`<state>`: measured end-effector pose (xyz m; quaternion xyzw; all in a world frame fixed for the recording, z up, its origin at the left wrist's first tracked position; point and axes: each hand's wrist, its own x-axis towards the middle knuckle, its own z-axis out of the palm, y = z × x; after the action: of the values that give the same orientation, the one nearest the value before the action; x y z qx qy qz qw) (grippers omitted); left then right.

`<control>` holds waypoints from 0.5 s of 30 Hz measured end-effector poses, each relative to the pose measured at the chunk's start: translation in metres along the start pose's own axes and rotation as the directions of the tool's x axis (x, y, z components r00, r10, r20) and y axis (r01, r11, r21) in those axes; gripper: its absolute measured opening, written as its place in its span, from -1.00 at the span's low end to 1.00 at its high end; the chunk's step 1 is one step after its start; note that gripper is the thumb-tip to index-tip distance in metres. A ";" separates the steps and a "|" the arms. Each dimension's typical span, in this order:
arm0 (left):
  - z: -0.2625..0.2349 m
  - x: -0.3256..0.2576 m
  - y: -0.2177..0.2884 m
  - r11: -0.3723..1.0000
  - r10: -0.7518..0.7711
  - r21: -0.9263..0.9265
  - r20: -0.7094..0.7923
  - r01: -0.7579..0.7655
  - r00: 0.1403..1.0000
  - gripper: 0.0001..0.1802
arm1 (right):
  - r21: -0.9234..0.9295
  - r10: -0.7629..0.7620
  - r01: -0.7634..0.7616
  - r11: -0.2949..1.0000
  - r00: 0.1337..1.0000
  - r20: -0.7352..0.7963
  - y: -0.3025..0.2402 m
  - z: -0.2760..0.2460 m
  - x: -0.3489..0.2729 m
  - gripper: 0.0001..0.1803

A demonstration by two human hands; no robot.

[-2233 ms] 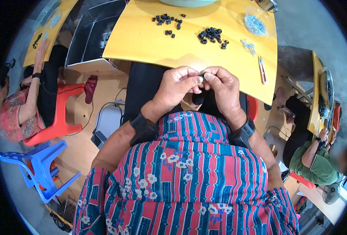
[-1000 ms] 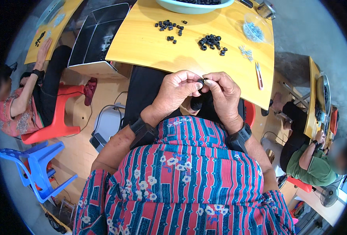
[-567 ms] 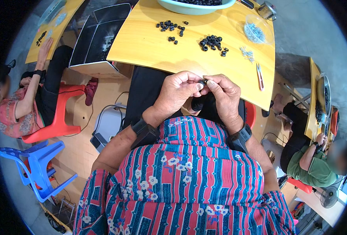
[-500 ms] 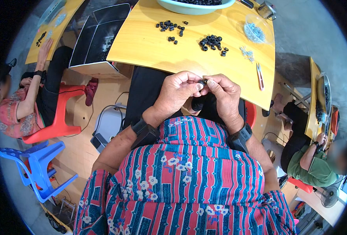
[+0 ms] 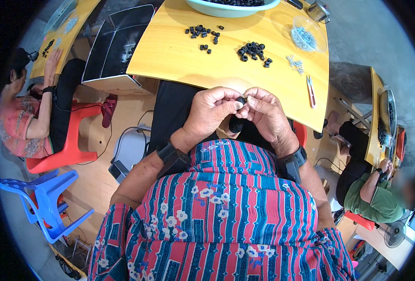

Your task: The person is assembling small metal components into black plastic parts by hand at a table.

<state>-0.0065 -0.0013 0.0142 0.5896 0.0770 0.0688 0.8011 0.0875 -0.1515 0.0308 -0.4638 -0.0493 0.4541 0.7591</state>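
Note:
My left hand (image 5: 209, 111) is closed, with thumb and fingers pinching a small black cylindrical part (image 5: 241, 100) just off the front edge of the table. Right beside it, my right hand (image 5: 267, 114) is closed too. Its thumb and forefinger press together at the part's right side; whatever is between them is too small to make out. Beyond my hands, a pile of black ring-shaped parts (image 5: 251, 49) and a looser group of small black pieces (image 5: 201, 32) lie on the yellow table (image 5: 170, 58).
A pale green basin (image 5: 233, 10) of black parts stands at the back. On the right are a clear bowl (image 5: 305, 37) of small clear pieces, a loose heap of them (image 5: 295, 64), red-handled scissors (image 5: 311, 91) and a metal cup (image 5: 318, 11). An open box (image 5: 109, 84) sits left; co-workers sit either side.
My right hand has shifted slightly and its fingers have turned at the black part. My left hand keeps its hold. The co-worker at the left has leaned further into view.

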 end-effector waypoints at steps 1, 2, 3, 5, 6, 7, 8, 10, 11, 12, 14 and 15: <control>-0.001 0.000 0.000 1.000 0.001 0.000 -0.001 -0.001 1.000 -0.83 | 0.000 0.000 0.000 1.000 1.000 0.001 0.000 -0.001 0.000 -0.88; -0.001 0.001 -0.001 0.997 0.048 0.062 0.001 -0.048 0.999 -0.83 | -0.014 0.035 -0.035 0.999 0.999 0.036 -0.001 -0.003 0.000 -0.84; -0.002 0.001 -0.001 0.988 0.094 0.123 0.006 -0.094 0.996 -0.84 | -0.029 0.071 -0.069 0.997 0.995 0.071 -0.001 -0.005 0.000 -0.80; -0.001 0.001 -0.001 0.986 0.109 0.124 -0.002 -0.108 0.994 -0.84 | -0.038 0.086 -0.082 0.996 0.990 0.115 0.001 -0.010 0.000 -0.74; 0.000 0.001 0.000 0.985 0.123 0.124 -0.009 -0.121 0.992 -0.84 | -0.048 0.101 -0.094 0.994 0.982 0.158 0.002 -0.012 0.000 -0.67; 0.000 0.001 0.000 0.985 0.122 0.124 -0.008 -0.120 0.992 -0.84 | -0.047 0.101 -0.094 0.994 0.982 0.157 0.002 -0.012 0.000 -0.67; -0.001 0.001 0.002 0.981 0.126 0.152 -0.002 -0.124 0.992 -0.84 | -0.040 0.104 -0.099 0.994 0.981 0.165 0.001 -0.011 -0.001 -0.66; -0.001 0.000 0.001 0.975 0.127 0.181 0.004 -0.126 0.992 -0.83 | -0.031 0.109 -0.105 0.994 0.979 0.173 0.002 -0.011 -0.001 -0.64; -0.002 0.001 -0.002 0.973 0.136 0.186 0.002 -0.134 0.991 -0.84 | -0.026 0.105 -0.102 0.994 0.979 0.177 0.002 -0.011 -0.002 -0.64; -0.002 0.001 -0.003 0.971 0.144 0.190 -0.001 -0.142 0.990 -0.84 | -0.021 0.101 -0.099 0.995 0.978 0.180 0.003 -0.012 -0.002 -0.64; -0.001 0.001 -0.003 0.972 0.143 0.189 0.007 -0.142 0.990 -0.84 | -0.020 0.091 -0.089 0.996 0.976 0.200 0.004 -0.014 -0.001 -0.64; -0.001 0.001 -0.003 0.972 0.143 0.188 0.012 -0.143 0.990 -0.83 | -0.020 0.082 -0.079 0.997 0.972 0.221 0.004 -0.015 -0.001 -0.64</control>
<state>-0.0054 -0.0008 0.0110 0.6668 0.0410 0.1193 0.7345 0.0919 -0.1614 0.0202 -0.4163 -0.1174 0.5331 0.7272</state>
